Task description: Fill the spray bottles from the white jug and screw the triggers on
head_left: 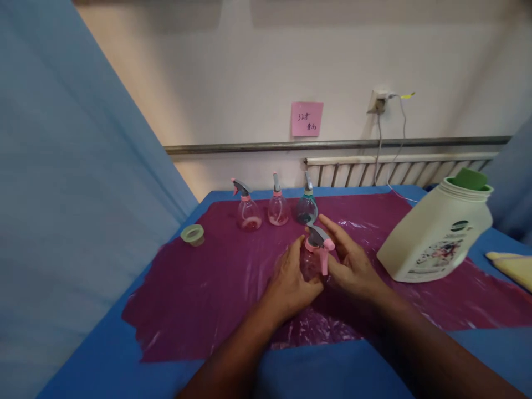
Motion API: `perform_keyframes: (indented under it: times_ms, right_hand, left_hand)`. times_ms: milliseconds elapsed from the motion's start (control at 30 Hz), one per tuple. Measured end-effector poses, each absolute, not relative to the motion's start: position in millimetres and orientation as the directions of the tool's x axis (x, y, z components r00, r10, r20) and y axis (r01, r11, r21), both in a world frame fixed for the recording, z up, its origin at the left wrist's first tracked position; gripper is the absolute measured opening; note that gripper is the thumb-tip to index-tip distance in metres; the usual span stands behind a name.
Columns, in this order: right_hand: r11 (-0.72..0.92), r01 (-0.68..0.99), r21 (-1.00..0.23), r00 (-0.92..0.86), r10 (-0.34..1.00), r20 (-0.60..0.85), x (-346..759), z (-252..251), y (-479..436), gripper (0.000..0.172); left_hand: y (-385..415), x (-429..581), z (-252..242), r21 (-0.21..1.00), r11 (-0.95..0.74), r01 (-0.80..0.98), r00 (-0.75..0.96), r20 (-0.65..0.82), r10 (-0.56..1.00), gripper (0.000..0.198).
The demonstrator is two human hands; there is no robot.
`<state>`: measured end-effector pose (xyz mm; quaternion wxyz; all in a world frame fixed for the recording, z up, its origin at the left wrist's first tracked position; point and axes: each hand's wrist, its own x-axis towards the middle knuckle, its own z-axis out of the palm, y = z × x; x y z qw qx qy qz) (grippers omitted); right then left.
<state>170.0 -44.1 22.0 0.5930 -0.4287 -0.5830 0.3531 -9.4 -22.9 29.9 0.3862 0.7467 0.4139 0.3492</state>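
A small clear spray bottle (315,256) with a grey and pink trigger head stands on the purple plastic sheet (208,288). My left hand (291,282) wraps round the bottle's body from the left. My right hand (351,263) is at the trigger head from the right, fingers curled against it. Three more spray bottles stand in a row behind: a pink-headed one (247,208), a pink one (278,204) and a teal one (307,204).
A large white jug (436,235) with a green cap leans at the right. A green lid (193,234) lies at the left on the blue table cover (103,366). A yellow cloth (513,266) lies at the far right. A blue curtain hangs on the left.
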Motion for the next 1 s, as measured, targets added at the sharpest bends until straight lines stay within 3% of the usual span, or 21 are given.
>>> perform_keyframes:
  times_ms: [100, 200, 467, 600, 800, 1000]
  right_hand:
    - [0.376, 0.135, -0.917, 0.159, 0.905, 0.394, 167.1, 20.3, -38.2, 0.087]
    - [0.379, 0.162, -0.911, 0.219, 0.886, 0.408, 165.6, 16.6, -36.7, 0.083]
    - [0.355, 0.161, -0.921, 0.155, 0.913, 0.379, 167.1, 19.2, -46.9, 0.086]
    - [0.4, 0.213, -0.891, 0.212, 0.872, 0.442, 164.1, 20.4, -42.9, 0.06]
    - [0.508, 0.118, -0.853, 0.37, 0.775, 0.512, 168.3, 53.1, -48.2, 0.042]
    - [0.552, 0.349, -0.758, 0.469, 0.597, 0.651, 170.6, 106.6, -67.2, 0.024]
  left_hand:
    - [-23.8, -10.2, 26.8, 0.872, -0.348, 0.345, 0.419, 0.188, 0.888, 0.087]
    - [-25.4, -10.3, 27.5, 0.873, -0.34, 0.35, 0.417, 0.179, 0.891, 0.087]
    - [-28.2, -10.1, 38.1, 0.846, -0.38, 0.375, 0.447, 0.194, 0.873, 0.07]
    - [-29.0, -7.8, 38.3, 0.835, -0.376, 0.402, 0.431, 0.19, 0.882, 0.061]
    - [-30.1, -8.5, 31.6, 0.83, -0.328, 0.451, 0.381, 0.154, 0.912, 0.092]
    - [-31.0, -12.8, 30.2, 0.814, -0.331, 0.477, 0.413, 0.124, 0.902, 0.096]
